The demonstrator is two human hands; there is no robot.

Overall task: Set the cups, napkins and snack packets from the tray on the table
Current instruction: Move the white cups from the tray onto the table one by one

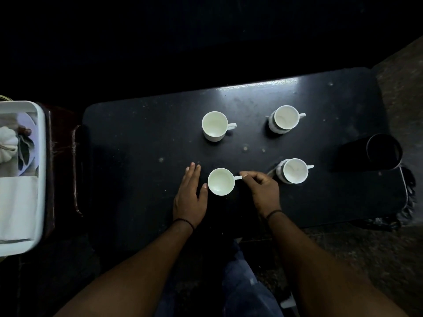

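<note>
Cup [221,181] between hands: right hand [263,191] pinches handle, left hand [191,195] open, thumb touching rim.

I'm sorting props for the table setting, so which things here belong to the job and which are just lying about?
Part of the job:
near-left cup, pinched by its handle in the right hand, left hand beside it
three other cups
white tray
folded napkins

Lying about:
dark round container

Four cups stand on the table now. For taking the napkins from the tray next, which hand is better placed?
Probably the left hand: it lies open beside the near cup, on the tray's side. The right hand pinches that cup's handle, farther away.
</note>
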